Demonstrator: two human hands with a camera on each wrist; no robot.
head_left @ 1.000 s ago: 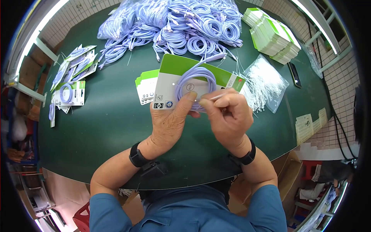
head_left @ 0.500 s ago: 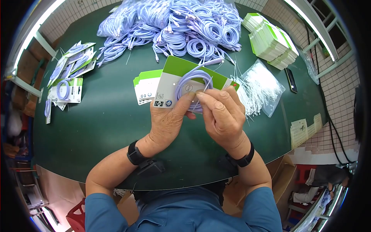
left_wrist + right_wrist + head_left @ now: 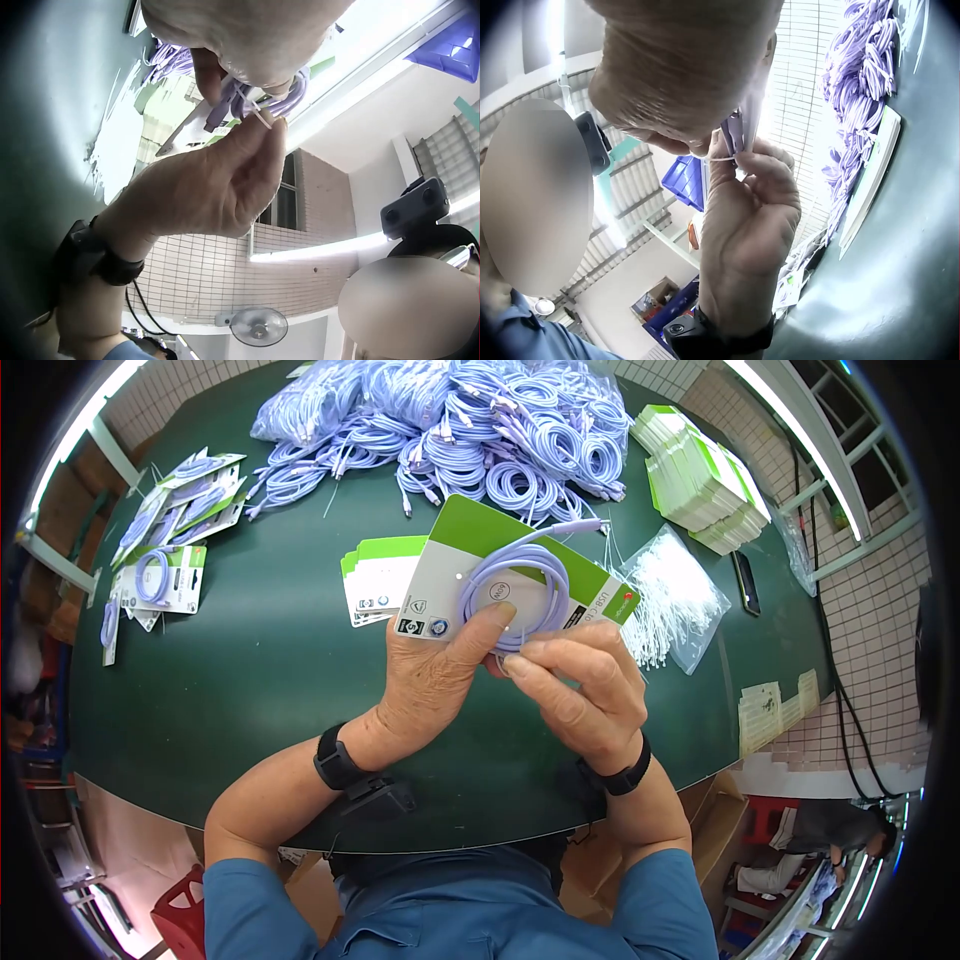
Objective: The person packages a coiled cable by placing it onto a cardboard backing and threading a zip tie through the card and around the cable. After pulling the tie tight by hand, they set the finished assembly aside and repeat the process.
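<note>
My left hand [image 3: 435, 675] holds a green and white card [image 3: 430, 580] with a coiled lilac USB cable [image 3: 561, 585] lying on its face. Its thumb presses on the coil's lower left, while the fingers are hidden behind the card. A cable plug sticks out past the card's upper edge. At the bottom of the coil, my right hand [image 3: 595, 685] pinches a thin white tie [image 3: 253, 109] between thumb and finger. The tie passes around the cable at the card's lower edge, close to the left fingertips, as both wrist views show.
A large heap of lilac cables [image 3: 470, 430] lies at the back. Behind the held card is a small stack of cards [image 3: 385, 575]. Carded cables [image 3: 180, 575] lie left. To the right are stacked cards [image 3: 700, 480], white ties [image 3: 665, 600] on a plastic bag, and a phone [image 3: 746, 582].
My right hand has moved from across the coil's front down to its lower edge, with the tie drawn down there. My left hand keeps hold of the card and cable.
</note>
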